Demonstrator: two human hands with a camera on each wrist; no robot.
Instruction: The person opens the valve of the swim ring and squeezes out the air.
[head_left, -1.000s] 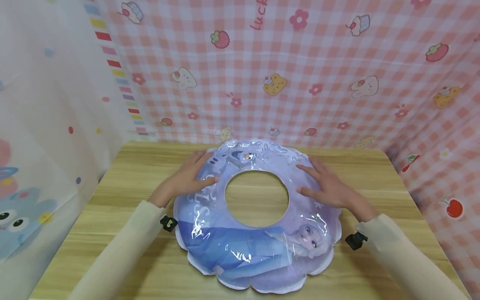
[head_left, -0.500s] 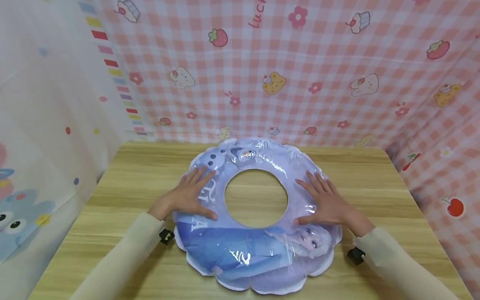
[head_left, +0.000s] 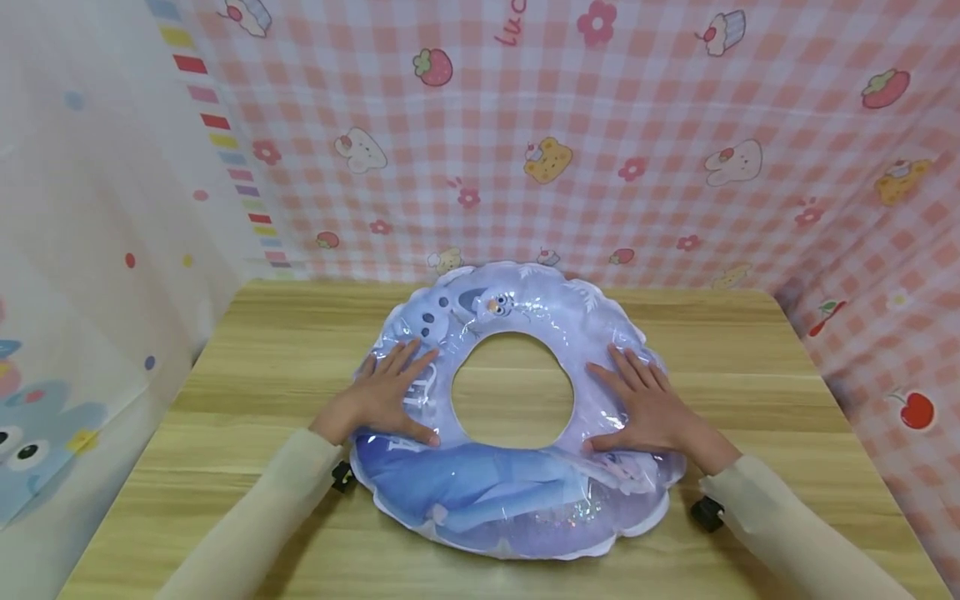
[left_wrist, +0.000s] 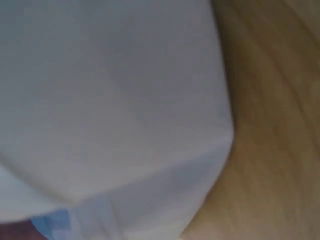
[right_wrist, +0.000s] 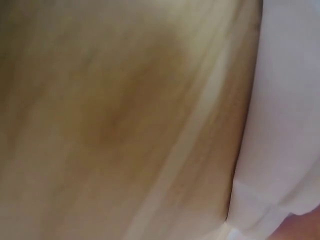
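A pale purple and blue inflatable swim ring (head_left: 487, 500) lies flat on the wooden table, with a scalloped edge and a printed cartoon figure in a blue dress. On its left side rests my left hand (head_left: 382, 402), fingers spread and straight, covering some printed letters. My right hand (head_left: 651, 417) presses on the opposite side, also spread, its thumb by the printed figure's head. The left wrist view is filled mostly by the ring's whitish underside (left_wrist: 115, 100), blurred. At the right of the right wrist view, the whitish underside (right_wrist: 285, 110) shows again beside the tabletop.
The wood-grain table (head_left: 247, 375) extends around the ring and shows through its hole. Behind it hangs a pink checked curtain (head_left: 495, 125), with a white dotted cloth (head_left: 97, 208) on the left. Small black wrist cameras (head_left: 707, 513) sit under the sleeves.
Both hands have slid nearer along the ring and their fingers have spread wider. The ring has shifted slightly away, its near edge now farther back and its surface creased around the hole.
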